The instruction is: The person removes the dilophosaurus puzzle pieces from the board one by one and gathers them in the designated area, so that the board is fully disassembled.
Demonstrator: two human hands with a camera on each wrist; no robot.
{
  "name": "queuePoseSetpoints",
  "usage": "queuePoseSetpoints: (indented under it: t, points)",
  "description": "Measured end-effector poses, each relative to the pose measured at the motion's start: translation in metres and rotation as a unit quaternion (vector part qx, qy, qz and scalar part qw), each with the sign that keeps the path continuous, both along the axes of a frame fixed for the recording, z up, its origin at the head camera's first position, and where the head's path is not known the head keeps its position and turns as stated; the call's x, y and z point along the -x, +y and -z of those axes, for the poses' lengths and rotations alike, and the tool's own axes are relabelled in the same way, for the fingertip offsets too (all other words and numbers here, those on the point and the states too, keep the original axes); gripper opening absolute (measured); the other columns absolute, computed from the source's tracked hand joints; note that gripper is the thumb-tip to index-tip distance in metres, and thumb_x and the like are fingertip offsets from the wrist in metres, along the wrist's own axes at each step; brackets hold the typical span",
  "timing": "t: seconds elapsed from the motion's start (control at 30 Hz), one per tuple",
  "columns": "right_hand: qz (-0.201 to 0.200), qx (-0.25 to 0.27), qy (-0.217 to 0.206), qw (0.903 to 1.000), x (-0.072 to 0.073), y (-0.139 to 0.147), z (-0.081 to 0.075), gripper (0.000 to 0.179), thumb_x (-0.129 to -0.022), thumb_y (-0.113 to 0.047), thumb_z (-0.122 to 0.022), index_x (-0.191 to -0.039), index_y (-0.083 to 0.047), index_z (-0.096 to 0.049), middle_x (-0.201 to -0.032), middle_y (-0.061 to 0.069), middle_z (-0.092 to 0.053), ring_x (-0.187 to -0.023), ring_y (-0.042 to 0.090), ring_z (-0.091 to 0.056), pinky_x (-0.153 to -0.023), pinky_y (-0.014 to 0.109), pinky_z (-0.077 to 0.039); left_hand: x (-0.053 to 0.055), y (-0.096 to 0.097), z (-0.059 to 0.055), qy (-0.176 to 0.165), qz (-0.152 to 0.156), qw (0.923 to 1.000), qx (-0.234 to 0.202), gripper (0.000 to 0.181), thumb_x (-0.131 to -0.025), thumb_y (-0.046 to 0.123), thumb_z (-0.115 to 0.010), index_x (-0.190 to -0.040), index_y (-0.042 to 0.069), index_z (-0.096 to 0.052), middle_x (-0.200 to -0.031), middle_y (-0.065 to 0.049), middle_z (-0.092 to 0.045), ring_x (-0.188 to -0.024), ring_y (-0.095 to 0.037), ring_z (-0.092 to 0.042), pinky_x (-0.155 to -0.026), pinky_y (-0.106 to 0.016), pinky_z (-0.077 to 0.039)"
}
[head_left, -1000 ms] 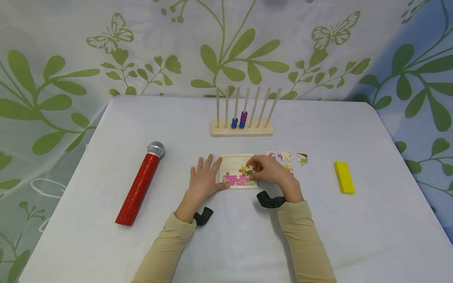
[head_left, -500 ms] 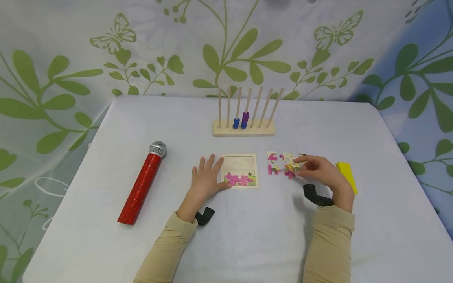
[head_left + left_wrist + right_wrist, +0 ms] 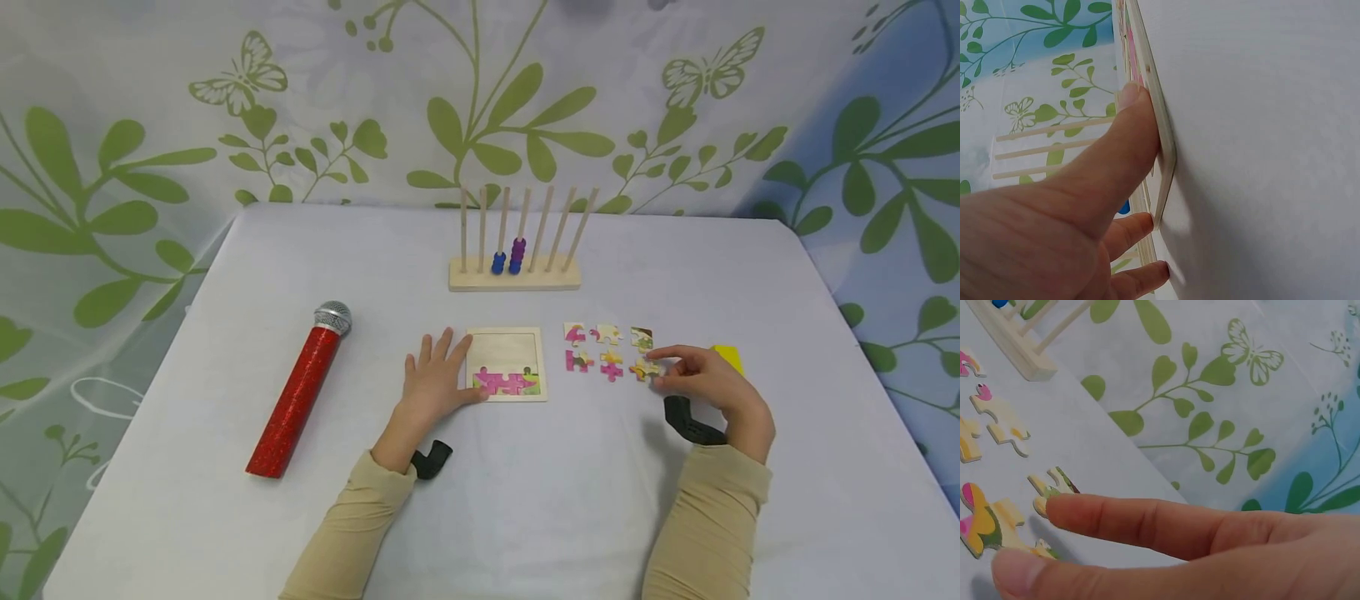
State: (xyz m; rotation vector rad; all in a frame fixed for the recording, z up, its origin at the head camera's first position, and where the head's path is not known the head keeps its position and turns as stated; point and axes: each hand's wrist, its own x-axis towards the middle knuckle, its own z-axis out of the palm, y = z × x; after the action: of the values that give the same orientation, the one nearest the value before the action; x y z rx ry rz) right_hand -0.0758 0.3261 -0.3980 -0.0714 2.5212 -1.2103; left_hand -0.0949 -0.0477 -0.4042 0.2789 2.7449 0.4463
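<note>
A wooden puzzle tray [image 3: 506, 342] has a row of joined pink and green pieces [image 3: 507, 382] along its near side. My left hand [image 3: 432, 383] rests at its left edge with fingers spread; in the left wrist view, the thumb [image 3: 1132, 134] lies on the tray's rim. To the right, loose jigsaw pieces lie in two rows. My right hand [image 3: 708, 379] is beside the nearest right one, a yellow-and-green piece [image 3: 643, 369]. Thumb and index finger are straight and apart there; the right wrist view shows the thumb tip close against that piece [image 3: 997, 525]. Contact is unclear.
A counting frame [image 3: 514, 275] with upright rods and blue and purple beads stands behind the tray. A red glittery microphone [image 3: 296, 400] lies at left. A yellow block [image 3: 727, 358] is partly hidden behind my right hand.
My right hand has carried the yellow-and-green piece from over the tray rightward to the loose pieces, where it now lies, and its fingers have parted. The left hand has stayed put.
</note>
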Motion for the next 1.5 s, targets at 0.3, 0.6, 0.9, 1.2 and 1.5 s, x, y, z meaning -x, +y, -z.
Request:
queuePoseSetpoints:
  t: [0.3, 0.6, 0.9, 1.2, 1.5]
  points:
    - [-0.034, 0.031, 0.015, 0.9989, 0.015, -0.034, -0.008, 0.047, -0.081, -0.02, -0.069, -0.123, -0.005, -0.053, -0.076, 0.011, -0.055, -0.067, 0.024, -0.051, -0.06, 0.025, -0.042, 0.0, -0.003, 0.001, 0.002, 0.0, 1.0, -0.008, 0.087, -0.075, 0.046, -0.069, -0.144, 0.016, -0.026, -0.149, -0.012, -0.014, -0.134, -0.039, -0.006, -0.101, -0.059, -0.011]
    - [-0.172, 0.079, 0.035, 0.9814, 0.037, -0.126, -0.004, 0.044, -0.08, -0.013, -0.07, -0.119, -0.001, -0.054, -0.076, 0.005, -0.055, -0.064, 0.018, -0.049, -0.058, 0.027, -0.041, 0.0, -0.002, 0.001, 0.005, 0.005, 0.9999, -0.009, 0.09, -0.072, 0.049, -0.07, -0.144, 0.017, -0.026, -0.149, -0.011, -0.013, -0.134, -0.039, -0.007, -0.101, -0.059, -0.012]
    - [-0.223, -0.016, 0.09, 0.9706, 0.019, -0.185, 0.013, 0.055, -0.075, -0.017, -0.075, -0.124, -0.005, -0.054, -0.08, 0.002, -0.051, -0.069, 0.014, -0.043, -0.06, 0.026, -0.039, -0.001, 0.004, 0.005, 0.011, 0.03, 0.9995, 0.0, 0.096, -0.068, 0.054, -0.071, -0.144, 0.019, -0.025, -0.149, -0.01, -0.014, -0.134, -0.038, -0.008, -0.101, -0.058, -0.015]
    - [-0.17, -0.041, 0.107, 0.9787, 0.009, -0.2, 0.014, 0.053, -0.073, -0.015, -0.076, -0.121, -0.016, -0.054, -0.098, 0.006, -0.051, -0.085, 0.019, -0.049, -0.073, 0.034, -0.046, -0.002, -0.001, 0.005, 0.014, 0.021, 0.9997, 0.002, 0.095, -0.068, 0.053, -0.072, -0.144, 0.019, -0.026, -0.149, -0.01, -0.014, -0.134, -0.039, -0.008, -0.1, -0.059, -0.014]
    - [-0.16, -0.006, 0.139, 0.9774, 0.011, -0.204, 0.02, 0.05, -0.073, -0.012, -0.076, -0.118, -0.015, -0.053, -0.1, 0.004, -0.053, -0.087, 0.018, -0.05, -0.072, 0.033, -0.044, -0.001, -0.007, 0.0, 0.017, 0.016, 0.9997, 0.003, 0.094, -0.068, 0.053, -0.071, -0.144, 0.018, -0.027, -0.149, -0.011, -0.015, -0.133, -0.04, -0.009, -0.1, -0.06, -0.015]
